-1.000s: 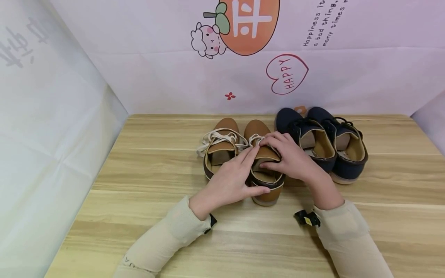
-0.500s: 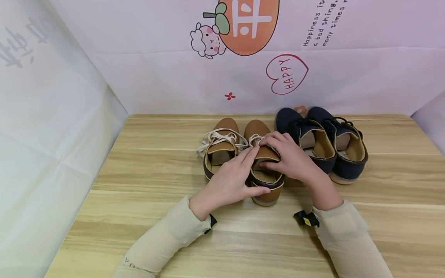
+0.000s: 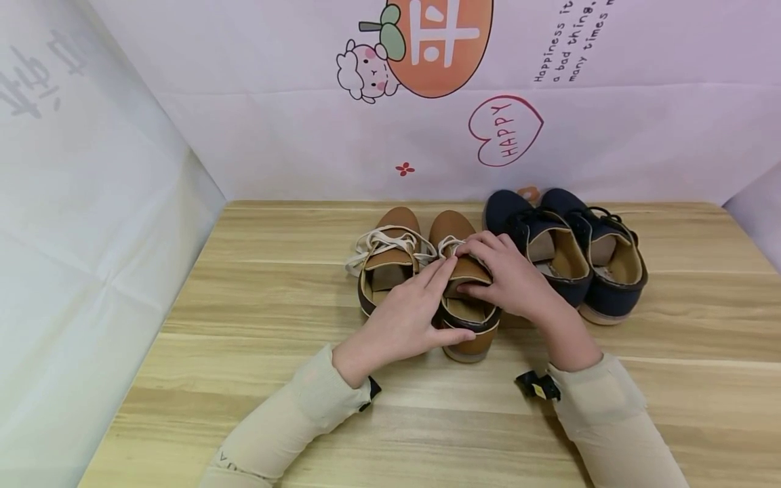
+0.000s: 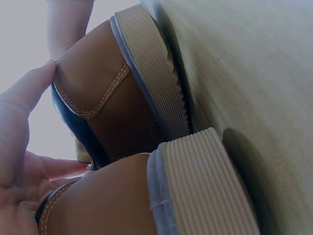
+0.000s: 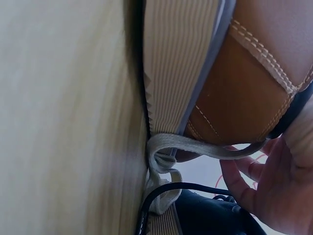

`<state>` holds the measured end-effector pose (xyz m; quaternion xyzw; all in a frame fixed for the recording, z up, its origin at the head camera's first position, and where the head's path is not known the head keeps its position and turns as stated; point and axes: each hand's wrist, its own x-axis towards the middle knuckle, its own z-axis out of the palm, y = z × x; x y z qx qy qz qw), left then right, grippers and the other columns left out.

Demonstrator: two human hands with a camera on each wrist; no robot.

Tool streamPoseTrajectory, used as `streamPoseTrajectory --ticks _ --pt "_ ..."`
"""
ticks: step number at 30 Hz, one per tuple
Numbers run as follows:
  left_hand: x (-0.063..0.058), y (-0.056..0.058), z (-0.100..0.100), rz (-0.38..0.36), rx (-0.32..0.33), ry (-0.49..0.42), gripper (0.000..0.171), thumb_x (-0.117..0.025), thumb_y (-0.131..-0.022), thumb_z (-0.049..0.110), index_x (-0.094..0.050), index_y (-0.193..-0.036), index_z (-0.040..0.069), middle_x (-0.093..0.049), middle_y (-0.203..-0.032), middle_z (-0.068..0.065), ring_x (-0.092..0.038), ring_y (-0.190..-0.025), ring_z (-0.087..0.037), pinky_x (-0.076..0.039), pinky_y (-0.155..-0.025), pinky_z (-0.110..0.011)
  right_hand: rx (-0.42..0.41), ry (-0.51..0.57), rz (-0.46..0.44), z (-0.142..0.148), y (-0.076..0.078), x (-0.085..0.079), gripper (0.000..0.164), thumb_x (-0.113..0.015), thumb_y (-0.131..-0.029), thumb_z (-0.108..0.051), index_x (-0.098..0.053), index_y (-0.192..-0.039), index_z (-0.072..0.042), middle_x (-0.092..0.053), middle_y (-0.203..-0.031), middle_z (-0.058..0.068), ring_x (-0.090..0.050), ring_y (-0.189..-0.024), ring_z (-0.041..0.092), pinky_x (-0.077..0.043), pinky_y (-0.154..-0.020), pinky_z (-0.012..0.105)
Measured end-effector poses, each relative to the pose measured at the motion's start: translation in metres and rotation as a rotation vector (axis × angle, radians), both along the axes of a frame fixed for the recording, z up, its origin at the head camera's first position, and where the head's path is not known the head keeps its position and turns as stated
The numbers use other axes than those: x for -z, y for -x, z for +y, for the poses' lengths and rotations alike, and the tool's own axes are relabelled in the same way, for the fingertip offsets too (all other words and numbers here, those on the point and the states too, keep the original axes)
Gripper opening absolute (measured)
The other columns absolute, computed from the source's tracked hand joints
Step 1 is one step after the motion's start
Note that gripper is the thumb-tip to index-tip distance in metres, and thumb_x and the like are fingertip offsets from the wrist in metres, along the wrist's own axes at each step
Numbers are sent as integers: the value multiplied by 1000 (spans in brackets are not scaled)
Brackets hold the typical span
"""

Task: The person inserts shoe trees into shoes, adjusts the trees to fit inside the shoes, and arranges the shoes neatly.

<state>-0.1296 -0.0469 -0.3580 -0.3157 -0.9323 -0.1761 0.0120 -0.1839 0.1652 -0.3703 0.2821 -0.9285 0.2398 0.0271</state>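
Note:
Two brown lace-up shoes stand side by side, toes toward the wall. My left hand (image 3: pixel 399 318) reaches over the left shoe (image 3: pixel 399 218) to the right shoe (image 3: pixel 450 226), its fingers straight near the laces and its thumb at the heel collar. In the left wrist view that thumb touches the dark collar above the brown heel (image 4: pixel 83 73). My right hand (image 3: pixel 512 274) grips the right shoe's side, thumb inside the opening and fingers curled by the white laces. A lace loop (image 5: pixel 195 145) hangs down the shoe's side (image 5: pixel 234 93) in the right wrist view; the fingertips' exact grip is partly hidden.
A pair of navy shoes with black laces stands close on the right: one navy shoe (image 3: pixel 505 205) just beyond my right hand, the other navy shoe (image 3: pixel 616 297) farther right. The wooden table (image 3: pixel 268 291) ends at a printed white backdrop (image 3: pixel 293 149).

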Motion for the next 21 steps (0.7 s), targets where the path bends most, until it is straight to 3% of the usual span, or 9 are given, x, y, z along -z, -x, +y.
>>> streamPoseTrajectory --ticks 13,21 --pt "0 0 -1 -5 -1 6 106 -63 -84 69 -19 -159 9 -35 -159 -14 -47 -139 -27 -48 -106 -38 25 -48 47 -2 -3 -2 47 -82 -82 -19 -63 -124 -11 -57 -129 10 -47 -110 33 -45 -94 53" --pt "0 0 -1 -3 -1 15 105 -63 -85 68 -20 -159 8 -35 -159 -15 -47 -140 -27 -49 -106 -38 34 -42 30 -3 -3 -1 47 -82 -83 -19 -63 -124 -11 -55 -132 11 -46 -113 35 -44 -96 54"
